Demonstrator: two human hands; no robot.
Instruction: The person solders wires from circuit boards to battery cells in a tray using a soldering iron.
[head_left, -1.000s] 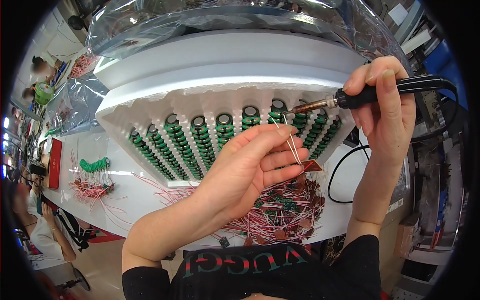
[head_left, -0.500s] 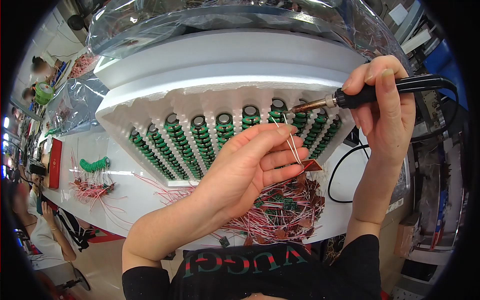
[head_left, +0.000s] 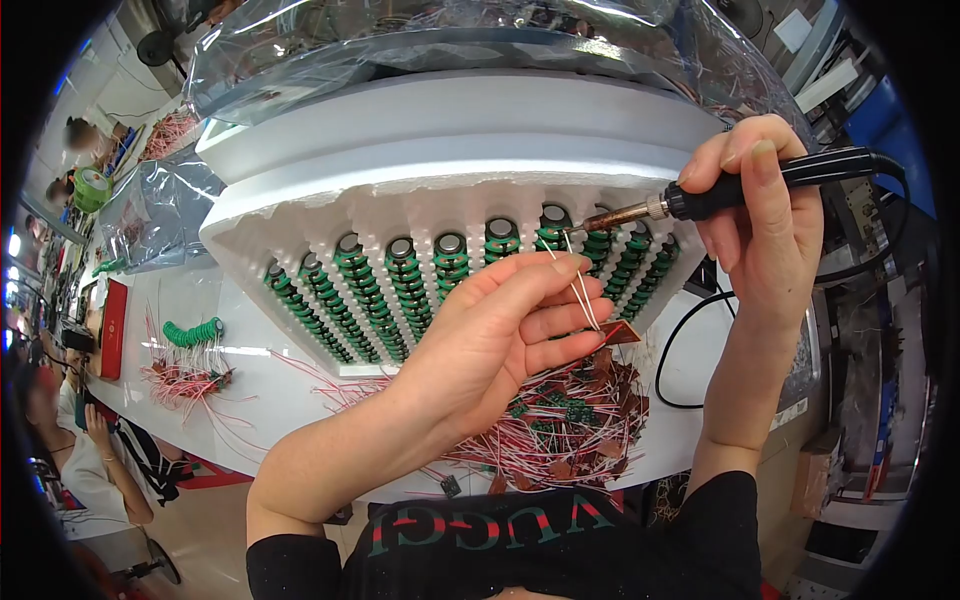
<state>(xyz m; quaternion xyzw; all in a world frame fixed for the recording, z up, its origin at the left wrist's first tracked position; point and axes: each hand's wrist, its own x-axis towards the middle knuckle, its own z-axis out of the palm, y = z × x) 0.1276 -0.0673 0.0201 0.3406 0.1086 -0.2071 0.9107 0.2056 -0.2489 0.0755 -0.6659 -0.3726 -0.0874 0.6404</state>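
My right hand [head_left: 765, 210] is closed around the black handle of a soldering iron [head_left: 640, 210]. The iron's tip points left, at the top of a green-ringed cylindrical part [head_left: 555, 215] in a white foam tray [head_left: 330, 190]. My left hand [head_left: 515, 325] pinches thin white wires [head_left: 580, 290] between thumb and forefinger, their upper ends close by the iron's tip. A small brown board [head_left: 622, 332] with a red wire hangs at the lower end of the wires. Rows of similar green-ringed parts [head_left: 408, 275] stand in the tray's slots.
A heap of red and white wires with small boards [head_left: 560, 430] lies on the white table before me. Left are a green coil-like stack [head_left: 192, 332] and a red box [head_left: 108, 330]. The iron's black cord [head_left: 660, 365] loops at right. Another person [head_left: 90, 460] sits at far left.
The view has shifted slightly, so the tray appears a little lower. Both hands keep their grips, and the iron's tip stays by the same part.
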